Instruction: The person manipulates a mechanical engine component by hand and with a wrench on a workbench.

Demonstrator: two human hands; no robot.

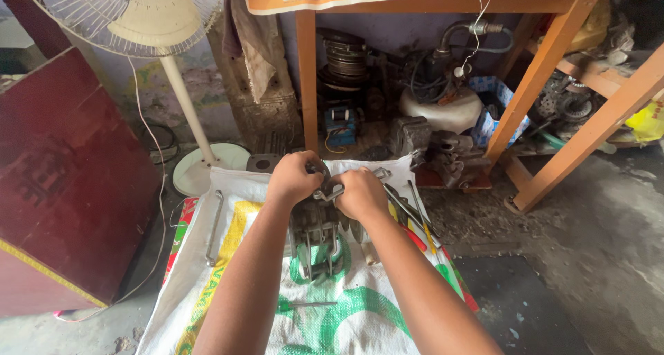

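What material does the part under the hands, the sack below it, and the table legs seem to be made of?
Part: probably metal, dull grey and grimy, with bare steel-looking rods.
Sack: looks like woven plastic, white with green and yellow print; it creases like fabric.
Table legs: seemingly wood, orange-brown, matte, square-cut.
The left hand and right hand grip a shiny metal tool.

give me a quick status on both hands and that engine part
Left hand and right hand both gripping a wrench atop the metal engine part. Loose tools lie right.

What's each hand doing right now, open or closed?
Left hand: closed on the engine part.
Right hand: closed on a wrench.
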